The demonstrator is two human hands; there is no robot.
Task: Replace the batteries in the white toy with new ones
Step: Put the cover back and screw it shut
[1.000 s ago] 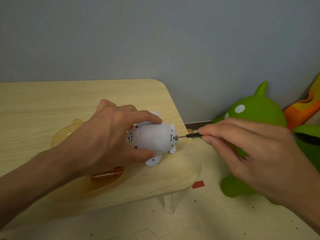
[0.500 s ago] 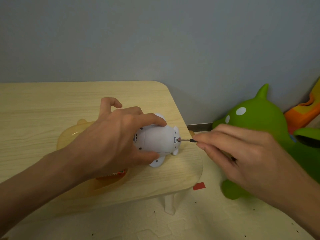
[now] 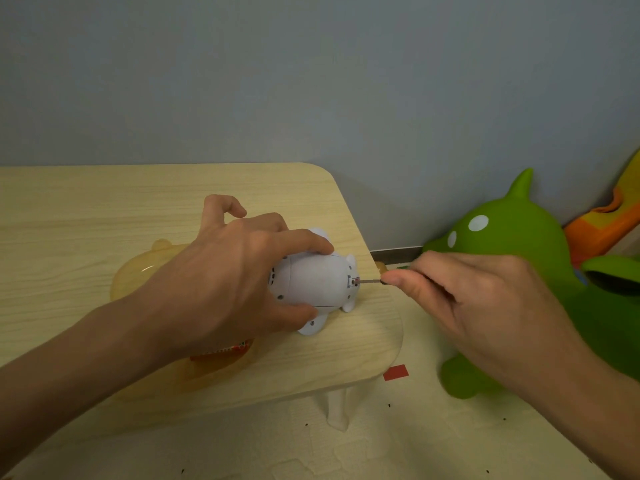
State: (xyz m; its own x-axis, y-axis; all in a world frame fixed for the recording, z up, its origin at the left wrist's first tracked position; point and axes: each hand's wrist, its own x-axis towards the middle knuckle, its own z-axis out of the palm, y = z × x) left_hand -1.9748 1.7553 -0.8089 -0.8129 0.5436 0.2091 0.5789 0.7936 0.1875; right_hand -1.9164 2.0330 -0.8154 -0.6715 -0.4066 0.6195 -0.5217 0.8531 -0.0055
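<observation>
The white toy (image 3: 318, 280) lies on its side near the right edge of the wooden table (image 3: 104, 209). My left hand (image 3: 235, 275) grips it from above and the left. My right hand (image 3: 478, 299) pinches a small screwdriver (image 3: 370, 281), most of it hidden in my fingers. Its thin metal tip sits in the small fitting at the toy's right end. A red battery (image 3: 225, 349) peeks out under my left wrist, lying in a translucent orange tray (image 3: 138, 275).
The table's rounded corner and white leg (image 3: 337, 407) are just below the toy. A large green inflatable toy (image 3: 519, 258) stands on the floor at right, an orange object (image 3: 609, 226) behind it. A red tape mark (image 3: 396, 372) lies on the floor mat.
My right hand has slid closer along the screwdriver, hiding its black handle. My left index finger has lifted off and curled. The view has shifted slightly.
</observation>
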